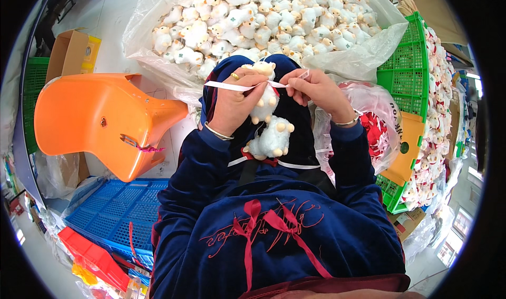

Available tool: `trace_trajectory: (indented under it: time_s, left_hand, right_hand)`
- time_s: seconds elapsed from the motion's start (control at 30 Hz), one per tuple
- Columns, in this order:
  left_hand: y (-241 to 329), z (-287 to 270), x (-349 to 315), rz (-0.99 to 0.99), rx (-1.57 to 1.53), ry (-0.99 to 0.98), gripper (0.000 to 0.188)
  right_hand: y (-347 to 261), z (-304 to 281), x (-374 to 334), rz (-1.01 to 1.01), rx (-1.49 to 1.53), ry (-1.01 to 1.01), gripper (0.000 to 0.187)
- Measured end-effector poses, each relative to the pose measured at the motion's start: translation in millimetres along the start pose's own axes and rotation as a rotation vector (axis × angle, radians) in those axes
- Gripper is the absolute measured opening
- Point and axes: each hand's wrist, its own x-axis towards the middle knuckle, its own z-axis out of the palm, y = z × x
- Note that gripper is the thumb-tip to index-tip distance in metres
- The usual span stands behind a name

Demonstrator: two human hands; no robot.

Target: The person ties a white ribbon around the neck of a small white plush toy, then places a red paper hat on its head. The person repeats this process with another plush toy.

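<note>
A small cream plush animal (265,101) is upright over my lap, with a narrow white ribbon (276,84) across its neck and a bit of red beside it. My left hand (234,101) is closed, pinching the ribbon against the plush; the ribbon's loose end sticks out to the left. On the other side, my right hand (318,90) pinches the ribbon between thumb and fingers. A second, pale bluish-white plush animal (272,138) lies on my lap just below, with red and white ribbon near it.
Beyond my knees spreads a large clear bag (142,33) full of white plush animals. An orange plastic chair (79,109) with small snips (129,140) is at left, above a blue crate (110,204). To the right are a bag of red pieces (375,135) and green crates (403,70).
</note>
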Motion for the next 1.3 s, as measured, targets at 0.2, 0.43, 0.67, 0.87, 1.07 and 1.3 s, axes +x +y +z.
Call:
trace_trajectory:
  time_s: [0.2,0.43,0.67,0.87,1.07,1.3]
  left_hand:
    - [3,-2,2,-0.014,-0.028,-0.025,0.016]
    - [1,-2,3,-0.019,-0.048,-0.036,0.015]
    - [-2,-3,4,-0.167,-0.164,-0.046,0.011]
    - [0,-3,3,-0.265,-0.306,-0.026,0.011]
    - [-5,-9,3,-0.094,-0.211,-0.094,0.012]
    - [3,-9,0,-0.119,-0.200,-0.030,0.016]
  right_hand:
    - [5,-15,-3,-0.015,-0.053,-0.102,0.019]
    - [0,-12,-11,-0.052,0.185,-0.300,0.014]
    - [2,13,17,-0.255,-0.067,-0.117,0.013]
    - [-2,36,28,-0.328,-0.378,0.157,0.016]
    - [9,52,36,-0.635,-0.745,0.354,0.010]
    - [-13,24,30,-0.371,-0.562,0.024,0.013]
